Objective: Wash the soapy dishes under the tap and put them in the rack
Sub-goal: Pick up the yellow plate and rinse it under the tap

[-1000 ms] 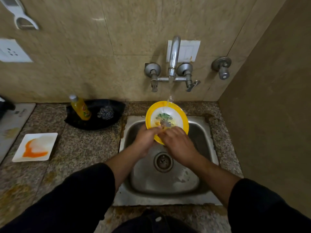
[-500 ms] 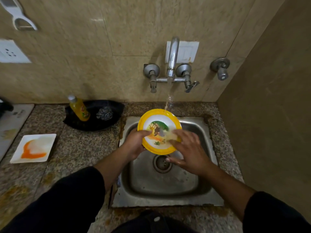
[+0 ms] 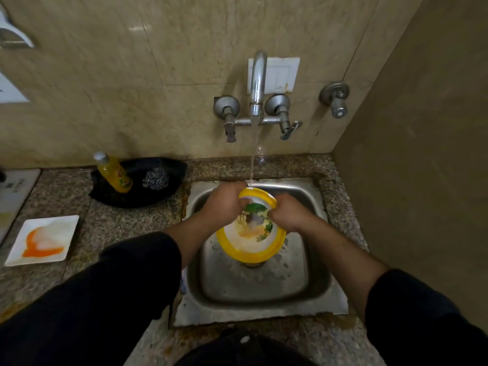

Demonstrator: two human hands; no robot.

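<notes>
yellow-rimmed plate (image 3: 250, 241) in left hand (image 3: 224, 204) and right hand (image 3: 290, 215), over sink (image 3: 311, 273)

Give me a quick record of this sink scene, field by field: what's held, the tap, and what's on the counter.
held item: yellow-rimmed plate, tilted over the sink
left hand: grip on plate's upper left rim
right hand: grip on plate's right rim
tap: running, stream lands near plate's top edge
counter left: square white plate with orange smear
behind it: black tray holding yellow bottle and steel scrubber
rack: not in view
</notes>
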